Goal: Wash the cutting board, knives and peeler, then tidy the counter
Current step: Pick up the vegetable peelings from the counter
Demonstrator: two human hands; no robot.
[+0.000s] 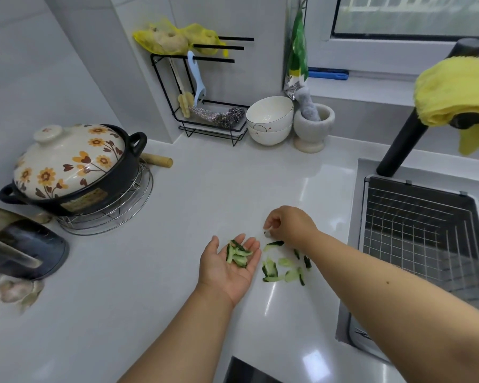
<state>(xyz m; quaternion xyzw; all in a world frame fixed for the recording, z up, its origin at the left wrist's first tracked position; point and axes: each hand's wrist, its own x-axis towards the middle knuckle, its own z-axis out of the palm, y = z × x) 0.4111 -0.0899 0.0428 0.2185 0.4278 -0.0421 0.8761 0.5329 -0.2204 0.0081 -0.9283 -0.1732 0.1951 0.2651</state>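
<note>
My left hand [228, 265] lies palm up over the white counter [155, 266], fingers straight, with several green cucumber peels [237, 254] resting in the palm. More cucumber peels [285, 268] lie scattered on the counter just right of it. My right hand [288, 225] hovers above those scraps, its fingertips curled and pinching a small dark scrap [267, 233] against the counter. A pale blue peeler [197, 78] hangs on the black wire rack [205, 117] at the back wall. No cutting board or knives are in view.
A flowered clay pot [72, 167] sits on a wire trivet at the left. Stacked white bowls [268, 120] and a stone mortar [313, 128] stand at the back. The sink with a wire basket [421, 233] lies to the right, under a black faucet [407, 136] draped with a yellow cloth [454, 92].
</note>
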